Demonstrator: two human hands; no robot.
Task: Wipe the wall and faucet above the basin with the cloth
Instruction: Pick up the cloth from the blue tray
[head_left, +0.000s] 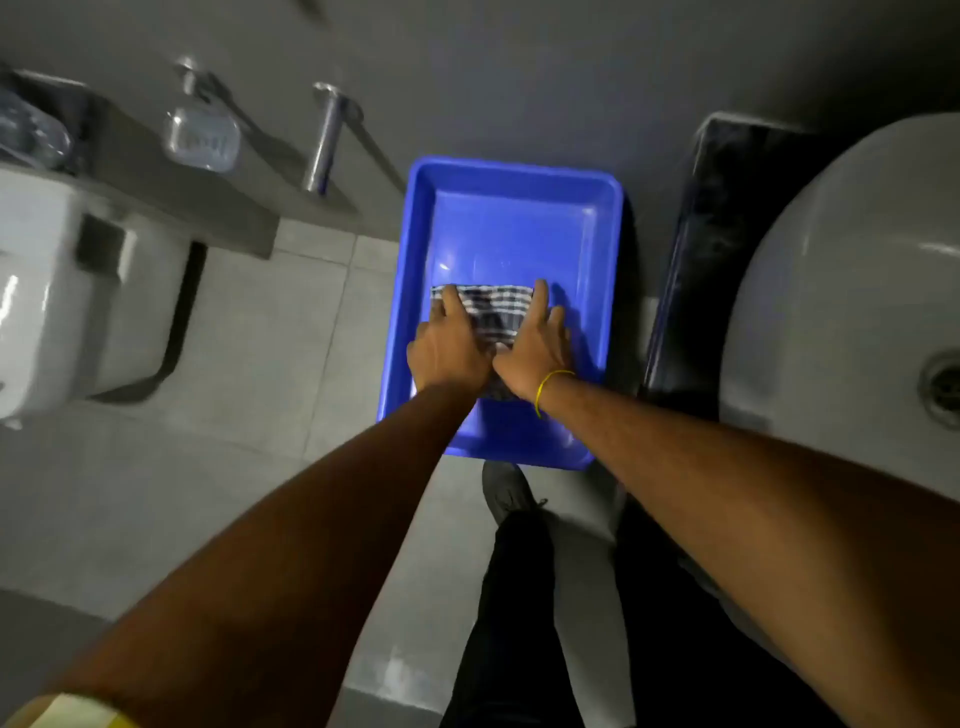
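A checked cloth (496, 310) lies folded inside a blue plastic tub (511, 208) that stands on the floor against the wall. My left hand (449, 351) presses flat on the cloth's left side and my right hand (537, 343) presses on its right side, fingers spread. A yellow band circles my right wrist. The white basin (841, 291) is at the right edge, its drain (943, 387) showing. No faucet is in view.
A white toilet cistern (62, 291) sits at the left under a grey ledge (182, 182). A soap dish (200, 137) and a chrome bar (324, 137) are fixed on the wall. A black counter (711, 249) flanks the basin. My shoe (506, 491) stands behind the tub.
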